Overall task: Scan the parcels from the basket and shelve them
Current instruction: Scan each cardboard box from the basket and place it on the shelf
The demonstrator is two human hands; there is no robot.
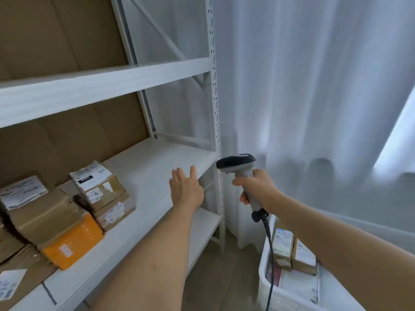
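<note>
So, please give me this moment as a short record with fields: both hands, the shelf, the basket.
left hand: open, flat over the white shelf, holding nothing
right hand: grips the barcode scanner, cable hanging down
shelf: cardboard parcels stacked at its left, one orange box
basket: white, on the floor at right, parcels inside

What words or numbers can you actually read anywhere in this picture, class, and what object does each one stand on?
"4": handwritten on a small white sticker on the side of the upper stacked box.
Black patch on that box's top label: characters there, too blurred to read.
Orange box: white print, illegible.
Left box's shipping label: too small and blurred.
Labels on parcels in the basket: too blurred.
Scanner: no readable text.
</note>
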